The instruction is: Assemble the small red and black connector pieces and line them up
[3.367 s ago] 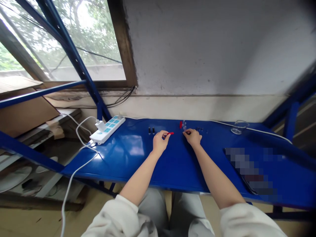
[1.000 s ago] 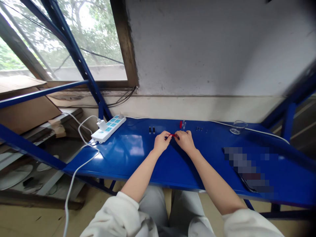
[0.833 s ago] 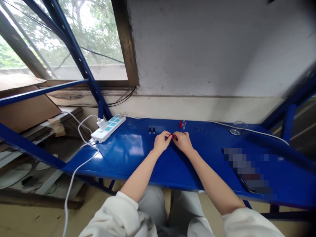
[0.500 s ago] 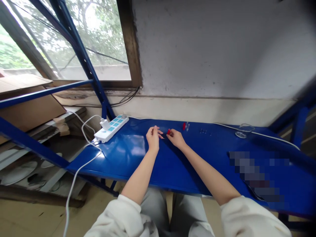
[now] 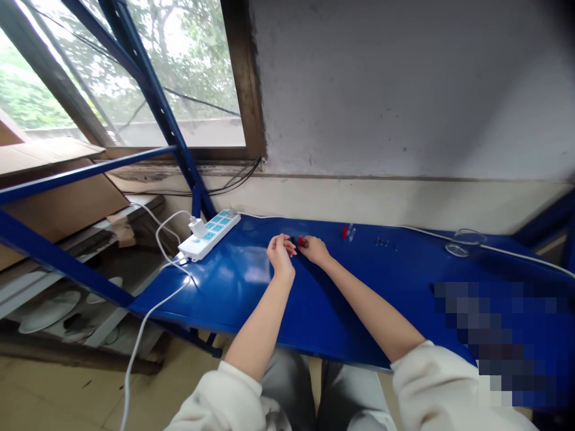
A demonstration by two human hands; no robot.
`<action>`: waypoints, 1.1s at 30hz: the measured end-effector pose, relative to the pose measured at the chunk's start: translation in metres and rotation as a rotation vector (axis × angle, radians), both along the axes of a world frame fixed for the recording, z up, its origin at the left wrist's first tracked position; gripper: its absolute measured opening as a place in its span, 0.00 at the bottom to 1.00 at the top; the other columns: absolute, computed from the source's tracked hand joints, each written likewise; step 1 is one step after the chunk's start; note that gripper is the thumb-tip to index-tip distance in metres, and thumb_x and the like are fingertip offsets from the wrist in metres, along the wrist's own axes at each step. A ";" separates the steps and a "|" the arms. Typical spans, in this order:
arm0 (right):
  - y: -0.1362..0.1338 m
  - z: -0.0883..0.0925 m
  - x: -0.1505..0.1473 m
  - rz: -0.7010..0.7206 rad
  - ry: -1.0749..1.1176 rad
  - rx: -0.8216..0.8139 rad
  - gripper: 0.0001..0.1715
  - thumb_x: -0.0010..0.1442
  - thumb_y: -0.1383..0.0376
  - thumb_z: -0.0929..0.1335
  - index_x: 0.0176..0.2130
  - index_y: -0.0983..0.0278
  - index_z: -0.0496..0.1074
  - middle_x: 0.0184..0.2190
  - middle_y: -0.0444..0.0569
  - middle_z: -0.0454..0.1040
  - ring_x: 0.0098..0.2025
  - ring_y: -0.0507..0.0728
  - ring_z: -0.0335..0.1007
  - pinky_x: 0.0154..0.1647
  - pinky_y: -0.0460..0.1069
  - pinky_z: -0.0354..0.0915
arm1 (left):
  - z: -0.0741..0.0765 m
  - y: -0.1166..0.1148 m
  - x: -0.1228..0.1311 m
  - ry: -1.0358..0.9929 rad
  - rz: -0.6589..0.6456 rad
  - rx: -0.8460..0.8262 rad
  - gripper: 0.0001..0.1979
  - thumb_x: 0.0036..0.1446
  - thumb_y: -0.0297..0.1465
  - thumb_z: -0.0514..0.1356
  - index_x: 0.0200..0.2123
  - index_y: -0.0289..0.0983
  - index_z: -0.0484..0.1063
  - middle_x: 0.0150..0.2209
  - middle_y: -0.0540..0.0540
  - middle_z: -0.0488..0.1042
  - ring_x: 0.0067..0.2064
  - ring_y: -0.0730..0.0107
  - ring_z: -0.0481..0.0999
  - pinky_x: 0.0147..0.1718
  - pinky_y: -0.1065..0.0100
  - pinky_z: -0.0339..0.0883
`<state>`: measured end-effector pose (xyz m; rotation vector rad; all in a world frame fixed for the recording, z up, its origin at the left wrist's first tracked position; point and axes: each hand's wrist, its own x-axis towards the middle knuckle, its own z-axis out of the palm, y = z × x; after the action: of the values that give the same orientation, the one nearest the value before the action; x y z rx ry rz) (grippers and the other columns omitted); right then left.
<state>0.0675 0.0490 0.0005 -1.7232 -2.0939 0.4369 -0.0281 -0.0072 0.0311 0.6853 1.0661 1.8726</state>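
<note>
My right hand [image 5: 317, 250] is closed on a small red piece [image 5: 300, 240], pinched at the fingertips. My left hand [image 5: 280, 254] has its fingers curled, and a small black piece [image 5: 292, 239] shows at its fingertips, facing the red one. Both pieces are too small to name, and they look close together just above the blue table [image 5: 242, 299]. To the right of my hands lies another red piece [image 5: 344, 231] beside small clear tubes [image 5: 351, 234].
Tiny parts [image 5: 381, 242] lie farther right, before a clear round dish [image 5: 456, 250]. A white power strip [image 5: 209, 235] with a plugged-in adapter stands at the left, its cable [image 5: 135, 341] hanging over the edge. A pixelated object [image 5: 489, 335] lies at the right.
My right hand has brought the red piece left, closer to my left hand. The black piece now shows at the left fingertips. The view has shifted slightly left.
</note>
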 end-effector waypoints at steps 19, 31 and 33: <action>-0.044 0.012 0.122 -0.422 -0.113 0.149 0.17 0.56 0.63 0.60 0.43 0.62 0.70 0.45 0.53 0.69 0.49 0.61 0.62 0.45 0.57 0.57 | -0.014 -0.009 0.078 1.571 -0.360 0.235 0.25 0.56 0.30 0.47 0.58 0.40 0.50 0.54 0.42 0.60 0.52 0.61 0.60 0.47 0.60 0.58; -0.039 -0.006 0.121 -0.290 -0.075 0.110 0.20 0.58 0.63 0.59 0.48 0.58 0.68 0.53 0.52 0.64 0.55 0.61 0.56 0.52 0.60 0.51 | -0.027 0.046 0.114 1.637 -0.359 -0.027 0.28 0.54 0.27 0.49 0.59 0.43 0.51 0.55 0.40 0.59 0.53 0.54 0.59 0.48 0.54 0.53; -0.038 -0.009 0.120 -0.288 -0.071 0.107 0.21 0.58 0.61 0.58 0.49 0.58 0.67 0.54 0.52 0.62 0.56 0.61 0.54 0.53 0.61 0.49 | -0.026 0.049 0.115 1.595 -0.305 -0.021 0.21 0.56 0.27 0.48 0.53 0.40 0.60 0.49 0.39 0.66 0.50 0.56 0.63 0.47 0.55 0.54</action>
<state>0.1874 0.0107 -0.0081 -1.9605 -1.8378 0.1781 0.0869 0.0418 0.0047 2.3039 1.6818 0.7656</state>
